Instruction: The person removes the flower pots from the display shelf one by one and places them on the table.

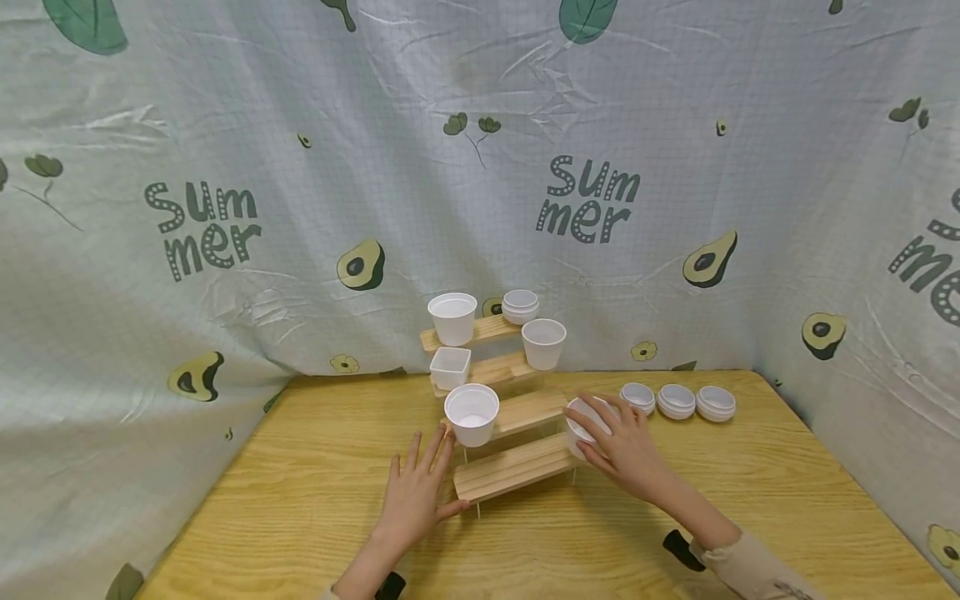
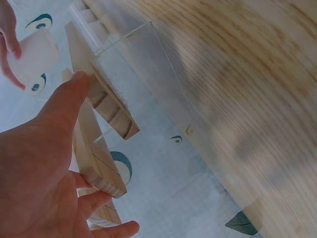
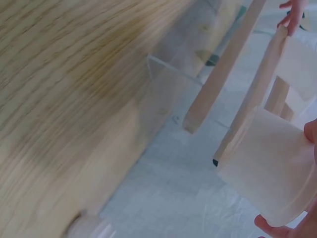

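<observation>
A stepped wooden rack with clear side panels stands on the table. My right hand grips a white round cup at the right end of the second step from the bottom; its base appears to meet the wood. My left hand is spread at the rack's left end. Its thumb touches the lowest step, and its fingers extend beside the ends of the steps above. Near those fingers, another white round cup sits on the second step's left end.
Higher up stand a square white cup, a round cup, a larger round cup and a small ridged bowl. Three small white bowls line the table's back right. A printed curtain hangs behind.
</observation>
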Tool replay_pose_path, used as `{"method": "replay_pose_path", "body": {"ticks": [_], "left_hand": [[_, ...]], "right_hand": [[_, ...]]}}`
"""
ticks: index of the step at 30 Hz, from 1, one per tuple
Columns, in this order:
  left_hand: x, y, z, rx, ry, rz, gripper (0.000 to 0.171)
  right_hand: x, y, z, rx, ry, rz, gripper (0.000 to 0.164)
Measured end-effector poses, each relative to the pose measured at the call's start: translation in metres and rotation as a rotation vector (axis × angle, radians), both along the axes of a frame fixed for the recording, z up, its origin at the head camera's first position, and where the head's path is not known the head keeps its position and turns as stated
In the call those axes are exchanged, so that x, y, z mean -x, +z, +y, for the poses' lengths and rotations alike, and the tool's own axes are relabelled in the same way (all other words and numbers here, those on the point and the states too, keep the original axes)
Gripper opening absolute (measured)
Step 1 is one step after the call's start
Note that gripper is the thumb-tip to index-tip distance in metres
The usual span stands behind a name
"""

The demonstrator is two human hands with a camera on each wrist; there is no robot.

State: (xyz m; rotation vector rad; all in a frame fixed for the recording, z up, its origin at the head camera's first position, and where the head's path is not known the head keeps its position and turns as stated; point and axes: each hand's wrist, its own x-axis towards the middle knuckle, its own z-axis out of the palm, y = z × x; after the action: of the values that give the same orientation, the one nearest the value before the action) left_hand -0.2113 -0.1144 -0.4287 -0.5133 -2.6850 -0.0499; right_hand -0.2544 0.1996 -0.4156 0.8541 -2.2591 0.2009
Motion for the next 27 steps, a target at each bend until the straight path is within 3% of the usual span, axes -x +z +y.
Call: {"method": "replay_pose_path", "body": {"ticks": [6, 22, 27], "left_hand": [[0.001, -0.001, 0.0, 0.001, -0.001, 0.014, 0.09], [0.003, -0.006, -0.001, 0.007, 0.001, 0.025, 0.092], [0.003, -0.006, -0.001, 0.011, 0.008, 0.018, 0.092]], "right_hand": [[0.003, -0.006, 0.007, 0.013, 0.005, 0.036, 0.045], [0.003, -0.016, 0.026, 0.006, -0.089, -0.03, 0.045], [0.008, -0.019, 0.034, 0.01, -0.101, -0.009, 0.049]]}}
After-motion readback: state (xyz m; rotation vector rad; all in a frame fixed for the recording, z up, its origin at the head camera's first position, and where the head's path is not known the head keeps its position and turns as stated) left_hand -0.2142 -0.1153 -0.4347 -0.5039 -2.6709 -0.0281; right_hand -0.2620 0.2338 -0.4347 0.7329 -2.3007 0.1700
